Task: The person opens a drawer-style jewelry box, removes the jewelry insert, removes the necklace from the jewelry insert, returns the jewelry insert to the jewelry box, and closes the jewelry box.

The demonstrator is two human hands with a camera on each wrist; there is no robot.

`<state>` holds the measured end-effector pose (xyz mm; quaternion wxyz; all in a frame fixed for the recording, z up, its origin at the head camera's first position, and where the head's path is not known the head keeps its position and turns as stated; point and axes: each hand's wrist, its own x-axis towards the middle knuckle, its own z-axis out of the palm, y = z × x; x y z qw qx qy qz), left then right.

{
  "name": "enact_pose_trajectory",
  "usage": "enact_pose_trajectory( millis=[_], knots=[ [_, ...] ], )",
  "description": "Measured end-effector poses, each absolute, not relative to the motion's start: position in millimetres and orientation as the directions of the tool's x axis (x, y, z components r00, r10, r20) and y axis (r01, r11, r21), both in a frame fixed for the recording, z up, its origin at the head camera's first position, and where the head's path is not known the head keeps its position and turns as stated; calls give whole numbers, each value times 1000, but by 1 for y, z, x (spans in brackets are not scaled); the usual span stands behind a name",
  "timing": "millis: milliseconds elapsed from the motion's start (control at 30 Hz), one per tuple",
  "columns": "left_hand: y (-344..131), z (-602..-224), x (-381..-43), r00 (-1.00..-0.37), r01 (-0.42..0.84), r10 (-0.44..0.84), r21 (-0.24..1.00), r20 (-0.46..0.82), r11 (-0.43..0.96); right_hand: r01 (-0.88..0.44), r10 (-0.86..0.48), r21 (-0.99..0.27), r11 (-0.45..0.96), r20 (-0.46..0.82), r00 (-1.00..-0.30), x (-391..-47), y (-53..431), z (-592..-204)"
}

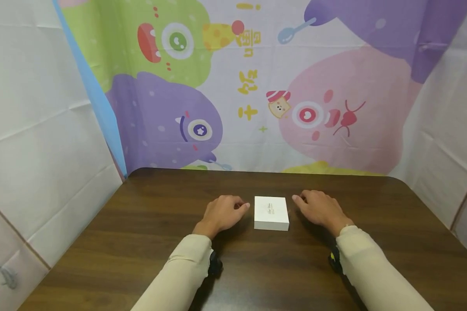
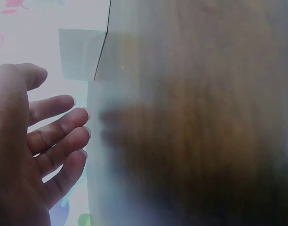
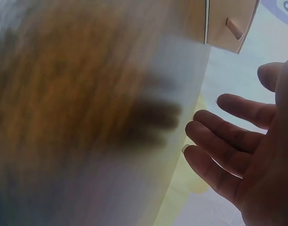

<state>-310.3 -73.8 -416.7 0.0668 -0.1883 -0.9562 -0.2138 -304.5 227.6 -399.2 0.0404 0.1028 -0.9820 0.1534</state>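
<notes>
A flat white box [image 1: 270, 210] with small lettering on its lid lies on the brown wooden table, between the two hands. My left hand [image 1: 226, 211] is just left of it, apart from it, fingers loosely bent and holding nothing. To the box's right hovers my right hand [image 1: 317, 207], also without contact. In the left wrist view, the box [image 2: 80, 52] shows a plain side beyond the thumb. The right wrist view shows a small tab [image 3: 235, 29] on the side of the box [image 3: 219, 34]. Fingers of the right hand [image 3: 243, 136] are relaxed and slightly spread.
The wooden table [image 1: 140, 255] has rounded far corners. Behind it hangs a cartoon-printed cloth [image 1: 253, 142]. Pale sheets [image 1: 43, 108] cover both sides. Each forearm, in a cream sleeve [image 1: 179, 268], carries a dark wrist device [image 1: 215, 264].
</notes>
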Motion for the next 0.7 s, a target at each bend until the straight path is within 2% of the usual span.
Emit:
enact_pose_trajectory(
  millis=[433, 700],
  knots=[
    [-70, -415, -301, -929, 367, 315, 403, 192, 838, -197, -188, -296, 935, 60, -980, -299, 227, -400],
    [-59, -415, -300, -940, 326, 257, 364, 225, 873, -219, -206, -296, 930, 75, -976, -295, 223, -397]
  ],
)
